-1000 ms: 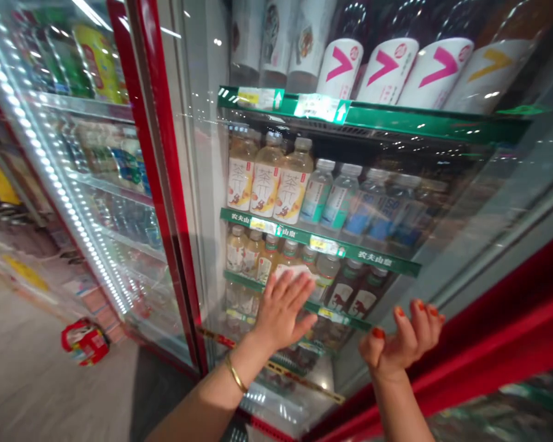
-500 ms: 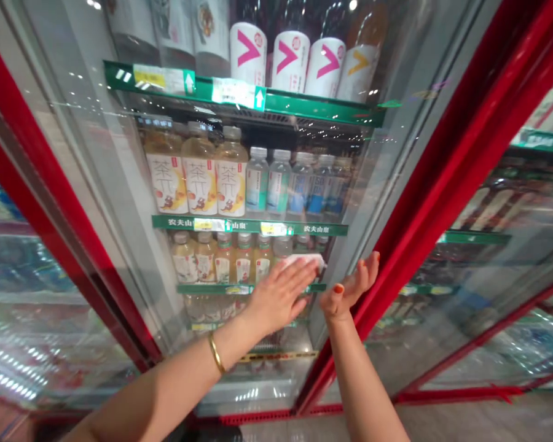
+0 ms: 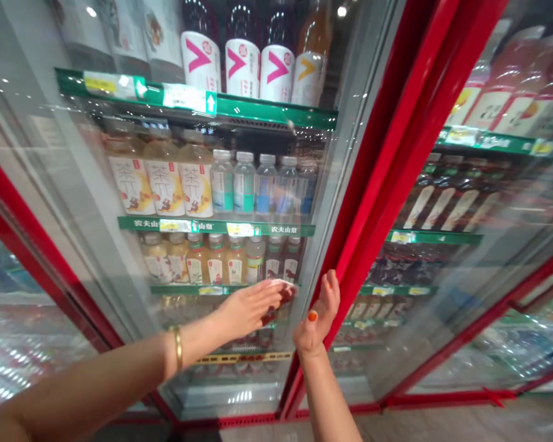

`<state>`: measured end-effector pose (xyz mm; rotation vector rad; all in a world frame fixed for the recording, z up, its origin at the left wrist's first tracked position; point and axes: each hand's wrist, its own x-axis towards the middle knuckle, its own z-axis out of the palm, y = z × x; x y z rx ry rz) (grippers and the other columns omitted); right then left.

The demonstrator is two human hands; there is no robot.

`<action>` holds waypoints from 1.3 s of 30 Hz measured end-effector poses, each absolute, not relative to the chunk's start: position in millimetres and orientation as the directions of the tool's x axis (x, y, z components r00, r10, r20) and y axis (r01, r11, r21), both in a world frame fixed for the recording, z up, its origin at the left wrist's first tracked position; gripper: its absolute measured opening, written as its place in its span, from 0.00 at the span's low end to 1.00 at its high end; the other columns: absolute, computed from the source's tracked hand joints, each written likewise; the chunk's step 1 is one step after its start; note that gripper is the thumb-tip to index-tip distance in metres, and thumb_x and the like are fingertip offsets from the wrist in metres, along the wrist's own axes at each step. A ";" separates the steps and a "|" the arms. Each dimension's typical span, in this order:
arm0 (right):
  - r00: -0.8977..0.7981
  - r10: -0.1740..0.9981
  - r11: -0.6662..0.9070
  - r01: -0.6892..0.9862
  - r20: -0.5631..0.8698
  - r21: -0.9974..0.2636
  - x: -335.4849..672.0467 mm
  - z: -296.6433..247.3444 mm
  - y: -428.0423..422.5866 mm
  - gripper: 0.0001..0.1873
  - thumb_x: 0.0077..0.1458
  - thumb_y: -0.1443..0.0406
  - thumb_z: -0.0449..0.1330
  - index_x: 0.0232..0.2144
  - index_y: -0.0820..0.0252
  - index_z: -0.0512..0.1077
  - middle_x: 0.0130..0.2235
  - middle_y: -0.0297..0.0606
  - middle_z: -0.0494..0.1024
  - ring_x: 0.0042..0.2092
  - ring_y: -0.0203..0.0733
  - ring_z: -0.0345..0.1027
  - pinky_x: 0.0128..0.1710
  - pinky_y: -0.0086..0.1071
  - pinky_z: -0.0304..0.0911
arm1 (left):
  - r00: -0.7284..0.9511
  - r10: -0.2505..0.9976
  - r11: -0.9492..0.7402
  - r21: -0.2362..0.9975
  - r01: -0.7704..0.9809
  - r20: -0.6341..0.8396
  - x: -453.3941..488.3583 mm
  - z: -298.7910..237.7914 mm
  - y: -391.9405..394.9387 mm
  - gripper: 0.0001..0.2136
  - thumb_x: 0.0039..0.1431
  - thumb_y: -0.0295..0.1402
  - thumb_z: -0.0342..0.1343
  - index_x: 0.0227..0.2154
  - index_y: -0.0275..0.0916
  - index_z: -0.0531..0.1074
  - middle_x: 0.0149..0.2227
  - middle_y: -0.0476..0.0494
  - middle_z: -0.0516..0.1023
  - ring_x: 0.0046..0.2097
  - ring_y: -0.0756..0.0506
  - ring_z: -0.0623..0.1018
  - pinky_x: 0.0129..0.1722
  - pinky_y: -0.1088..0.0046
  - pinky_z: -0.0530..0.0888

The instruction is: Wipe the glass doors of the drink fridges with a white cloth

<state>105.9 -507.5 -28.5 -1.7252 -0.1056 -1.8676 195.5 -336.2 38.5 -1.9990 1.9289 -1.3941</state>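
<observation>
My left hand (image 3: 251,309), fingers extended and together, lies over a thin white cloth (image 3: 284,283) against the glass door (image 3: 230,393) of a drinks fridge. Only the cloth's upper edge shows past the fingertips; the palm covers the rest. A gold bangle (image 3: 178,348) circles the left wrist. Just to the right, my right hand (image 3: 317,316) is raised beside the red door frame (image 3: 373,202), palm turned toward the glass and fingers loosely bent upward. It holds nothing. Whether its fingers touch the frame, I cannot tell.
Behind the glass, green-edged shelves (image 3: 258,113) carry tea bottles (image 3: 198,190), small water bottles (image 3: 244,184) and bottles with V labels (image 3: 243,67). Another fridge door (image 3: 461,294) adjoins on the right. Floor tiles (image 3: 424,423) show at the lower right.
The left hand with the cloth has slid down the glass and left. The right hand has shifted slightly lower along the frame. The view has turned right, showing more of the neighbouring fridge.
</observation>
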 end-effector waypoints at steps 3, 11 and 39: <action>0.052 -0.417 -0.784 0.484 0.907 -0.388 82.8 -39.9 -510.6 0.28 0.75 0.56 0.46 0.72 0.52 0.61 0.72 0.55 0.65 0.74 0.63 0.62 0.64 0.67 0.70 | -0.049 -0.758 -0.374 -0.495 -0.784 0.650 204.2 61.0 -310.9 0.30 0.73 0.37 0.51 0.76 0.55 0.60 0.75 0.60 0.65 0.82 0.55 0.41 0.82 0.65 0.34; 0.099 -0.416 -0.779 0.474 0.904 -0.411 62.8 -42.6 -508.0 0.27 0.75 0.56 0.47 0.71 0.51 0.62 0.71 0.54 0.67 0.72 0.61 0.66 0.62 0.64 0.72 | -0.113 -0.783 -0.261 -0.488 -0.833 0.611 181.3 57.3 -389.8 0.30 0.70 0.34 0.51 0.74 0.47 0.64 0.80 0.53 0.55 0.82 0.49 0.45 0.82 0.63 0.44; 0.144 0.035 -0.988 0.152 0.989 0.013 129.8 68.6 -476.6 0.35 0.67 0.66 0.62 0.73 0.47 0.65 0.76 0.45 0.65 0.80 0.64 0.49 0.78 0.69 0.43 | 0.281 -0.257 -0.794 -0.036 -0.607 0.925 229.8 63.5 -254.8 0.36 0.77 0.42 0.45 0.81 0.46 0.37 0.83 0.46 0.42 0.83 0.41 0.39 0.83 0.49 0.40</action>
